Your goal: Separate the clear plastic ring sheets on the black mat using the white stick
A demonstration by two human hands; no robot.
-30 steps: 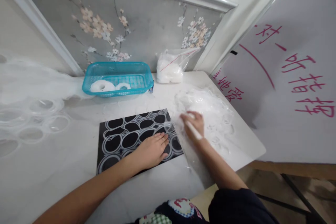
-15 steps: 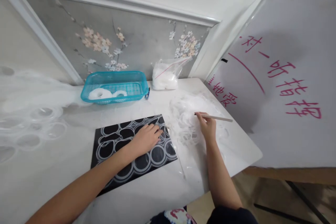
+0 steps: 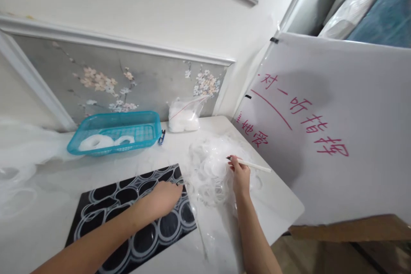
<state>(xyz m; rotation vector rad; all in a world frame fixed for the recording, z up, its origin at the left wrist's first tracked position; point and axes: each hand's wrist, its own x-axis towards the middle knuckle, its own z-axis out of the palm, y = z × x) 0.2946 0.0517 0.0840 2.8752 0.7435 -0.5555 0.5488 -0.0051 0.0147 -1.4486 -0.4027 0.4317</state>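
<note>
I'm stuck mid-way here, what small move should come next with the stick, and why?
Probably dip the thin white stick tip into the pile of clear plastic rings: the right hand holds it right above them, while the left hand presses the black mat.

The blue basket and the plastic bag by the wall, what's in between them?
In the head view, a small blue clip lies on the white table between the blue basket and the plastic bag, close to the basket's right end.

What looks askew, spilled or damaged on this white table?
Only the loose heap of clear plastic rings, which sprawls untidily beside the black mat. The right hand holds a thin white stick over it. Nothing looks broken or spilled.
</note>
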